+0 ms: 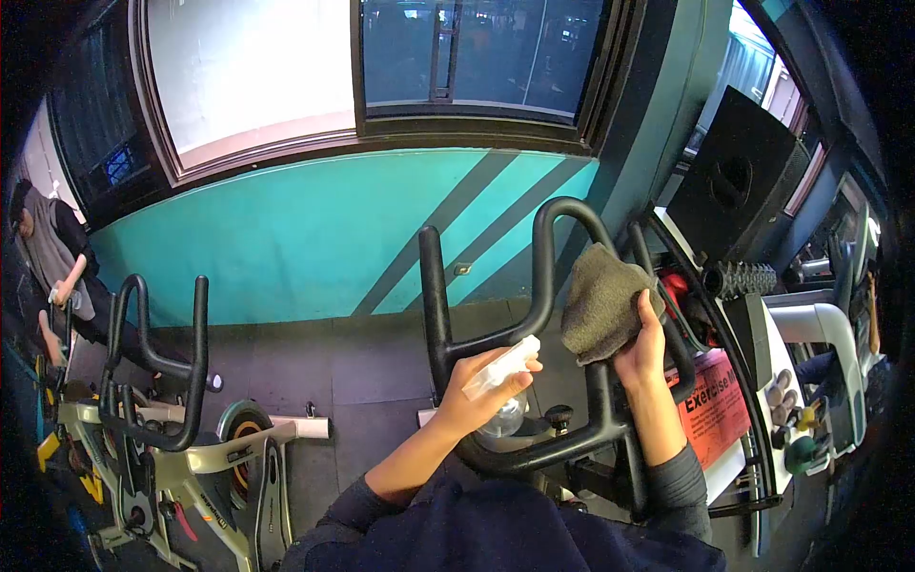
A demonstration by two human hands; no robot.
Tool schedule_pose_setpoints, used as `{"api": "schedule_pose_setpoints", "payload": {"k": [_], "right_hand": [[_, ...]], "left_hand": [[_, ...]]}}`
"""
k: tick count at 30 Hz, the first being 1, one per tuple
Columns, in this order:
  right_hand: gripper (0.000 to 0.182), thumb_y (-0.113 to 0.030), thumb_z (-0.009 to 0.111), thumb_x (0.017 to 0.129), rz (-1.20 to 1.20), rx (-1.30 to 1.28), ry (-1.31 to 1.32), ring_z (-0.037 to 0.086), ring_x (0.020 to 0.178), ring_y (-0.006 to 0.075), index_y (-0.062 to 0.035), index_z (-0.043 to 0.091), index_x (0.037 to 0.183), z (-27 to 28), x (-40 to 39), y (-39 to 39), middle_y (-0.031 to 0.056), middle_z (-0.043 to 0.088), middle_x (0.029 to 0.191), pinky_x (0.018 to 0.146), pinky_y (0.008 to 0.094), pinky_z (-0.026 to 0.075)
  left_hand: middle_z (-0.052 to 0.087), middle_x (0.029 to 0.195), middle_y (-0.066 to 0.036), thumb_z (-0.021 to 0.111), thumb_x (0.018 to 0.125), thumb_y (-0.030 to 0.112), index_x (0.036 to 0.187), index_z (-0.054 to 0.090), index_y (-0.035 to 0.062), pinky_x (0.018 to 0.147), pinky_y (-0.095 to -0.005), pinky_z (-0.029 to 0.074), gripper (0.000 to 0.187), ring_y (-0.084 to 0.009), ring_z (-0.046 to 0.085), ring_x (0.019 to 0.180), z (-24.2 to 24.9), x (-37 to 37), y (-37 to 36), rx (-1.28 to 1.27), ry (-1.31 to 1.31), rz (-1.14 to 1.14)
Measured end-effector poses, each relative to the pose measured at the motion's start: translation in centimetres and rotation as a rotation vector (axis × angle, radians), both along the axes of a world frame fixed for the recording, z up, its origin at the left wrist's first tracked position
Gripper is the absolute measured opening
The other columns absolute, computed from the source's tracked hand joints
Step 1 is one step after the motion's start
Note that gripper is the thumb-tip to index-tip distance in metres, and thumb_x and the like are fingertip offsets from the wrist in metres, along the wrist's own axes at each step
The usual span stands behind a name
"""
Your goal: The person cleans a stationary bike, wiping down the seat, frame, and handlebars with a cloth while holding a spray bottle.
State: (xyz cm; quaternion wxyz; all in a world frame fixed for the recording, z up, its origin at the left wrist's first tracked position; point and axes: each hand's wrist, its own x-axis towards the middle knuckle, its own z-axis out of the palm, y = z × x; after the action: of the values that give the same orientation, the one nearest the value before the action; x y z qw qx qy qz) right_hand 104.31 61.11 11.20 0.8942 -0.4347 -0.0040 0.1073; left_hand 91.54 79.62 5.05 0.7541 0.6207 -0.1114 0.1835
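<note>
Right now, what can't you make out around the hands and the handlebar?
Head view only:
- Bottle: lower part hidden by left hand; contents unclear.
- Handlebar: right grip covered by cloth in right hand.
- Red sign: text partly cut off by the rack.

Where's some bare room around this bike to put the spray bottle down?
Bare floor lies between the handlebars and the teal wall, over to the next bike. The right side is crowded by a rack of small items. The left hand holds the bottle; the right hand presses a cloth on the bar.
</note>
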Motion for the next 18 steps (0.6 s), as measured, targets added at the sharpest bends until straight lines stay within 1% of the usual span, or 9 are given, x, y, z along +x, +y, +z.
{"api": "schedule_pose_setpoints", "payload": {"k": [2, 8, 10, 11, 12, 14, 15, 17, 18], "right_hand": [[0.044, -0.036, 0.049, 0.096, 0.0, -0.008, -0.003, 0.046, 0.124, 0.0275, -0.0088, 0.047, 0.131, -0.1, 0.03, -0.01, 0.0088, 0.05, 0.134, 0.106, 0.0454, 0.033], [0.046, -0.037, 0.049, 0.096, 0.003, 0.002, 0.001, 0.045, 0.125, 0.0273, -0.0091, 0.047, 0.132, -0.34, 0.23, -0.03, 0.0087, 0.05, 0.135, 0.107, 0.0454, 0.032], [0.046, -0.037, 0.049, 0.096, 0.008, 0.0, -0.018, 0.046, 0.124, 0.0272, -0.0089, 0.047, 0.132, -0.49, 0.34, -0.09, 0.009, 0.05, 0.135, 0.107, 0.045, 0.032], [0.046, -0.037, 0.049, 0.096, 0.008, 0.0, -0.018, 0.046, 0.124, 0.0272, -0.0089, 0.047, 0.132, -0.42, 0.28, -0.1, 0.009, 0.05, 0.135, 0.107, 0.045, 0.032], [0.046, -0.037, 0.049, 0.096, 0.007, -0.001, -0.014, 0.046, 0.124, 0.0272, -0.0088, 0.047, 0.132, -0.29, 0.18, -0.08, 0.009, 0.05, 0.134, 0.107, 0.0447, 0.032], [0.046, -0.036, 0.05, 0.096, 0.005, -0.003, -0.008, 0.046, 0.124, 0.0272, -0.0088, 0.047, 0.132, -0.24, 0.07, -0.02, 0.0091, 0.05, 0.134, 0.107, 0.0445, 0.033], [0.046, -0.036, 0.05, 0.096, 0.007, 0.003, -0.012, 0.047, 0.124, 0.027, -0.0088, 0.047, 0.132, -0.23, 0.06, 0.02, 0.0091, 0.051, 0.134, 0.106, 0.0445, 0.033], [0.046, -0.036, 0.05, 0.095, 0.009, 0.008, -0.017, 0.047, 0.123, 0.0269, -0.0089, 0.047, 0.132, -0.26, 0.07, -0.02, 0.0091, 0.051, 0.134, 0.106, 0.0445, 0.034], [0.046, -0.036, 0.051, 0.095, 0.008, 0.008, -0.011, 0.047, 0.123, 0.0268, -0.009, 0.047, 0.132, -0.28, 0.08, -0.04, 0.009, 0.051, 0.134, 0.106, 0.0444, 0.034]], "left_hand": [[0.067, 0.098, -0.006, 0.066, 0.089, 0.023, 0.113, 0.06, -0.003, 0.078, -0.0236, 0.048, 0.036, -0.0089, 0.061, 0.09, -0.02, 0.01, 0.16, 0.01, -0.019, 0.011], [0.064, 0.091, -0.004, 0.063, 0.091, 0.018, 0.103, 0.06, -0.0023, 0.076, -0.0239, 0.046, 0.024, -0.0081, 0.059, 0.084, 0.15, 0.32, -0.2, -0.015, 0.023, -0.017], [0.061, 0.087, -0.003, 0.061, 0.091, 0.016, 0.098, 0.059, -0.0012, 0.074, -0.0234, 0.044, 0.019, -0.0077, 0.056, 0.081, 0.03, 0.43, -0.46, 0.055, 0.009, -0.013], [0.063, 0.096, -0.006, 0.061, 0.09, 0.01, 0.107, 0.059, -0.0028, 0.08, -0.0252, 0.046, 0.021, -0.0107, 0.058, 0.09, -0.41, 0.6, -0.25, 0.082, 0.016, -0.028], [0.063, 0.096, -0.006, 0.061, 0.09, 0.01, 0.107, 0.059, -0.0028, 0.08, -0.0252, 0.046, 0.021, -0.0107, 0.058, 0.09, -0.59, 0.67, -0.21, 0.082, 0.016, -0.028], [0.061, 0.093, -0.005, 0.061, 0.089, 0.009, 0.106, 0.058, -0.0026, 0.08, -0.025, 0.045, 0.02, -0.0103, 0.058, 0.089, -0.43, 0.72, -0.17, 0.17, -0.041, 0.08], [0.061, 0.093, -0.005, 0.061, 0.089, 0.009, 0.106, 0.058, -0.0026, 0.08, -0.025, 0.045, 0.02, -0.0103, 0.058, 0.089, -0.22, 0.66, -0.26, 0.17, -0.041, 0.079], [0.056, 0.081, -0.004, 0.063, 0.088, 0.012, 0.095, 0.058, -0.0009, 0.069, -0.0254, 0.042, 0.015, -0.01, 0.052, 0.075, 0.23, 0.54, -0.53, 0.193, -0.023, 0.153], [0.056, 0.081, -0.004, 0.063, 0.088, 0.012, 0.095, 0.058, -0.0009, 0.069, -0.0254, 0.042, 0.015, -0.01, 0.052, 0.075, 0.14, 0.63, -0.59, 0.193, -0.024, 0.153]]}}
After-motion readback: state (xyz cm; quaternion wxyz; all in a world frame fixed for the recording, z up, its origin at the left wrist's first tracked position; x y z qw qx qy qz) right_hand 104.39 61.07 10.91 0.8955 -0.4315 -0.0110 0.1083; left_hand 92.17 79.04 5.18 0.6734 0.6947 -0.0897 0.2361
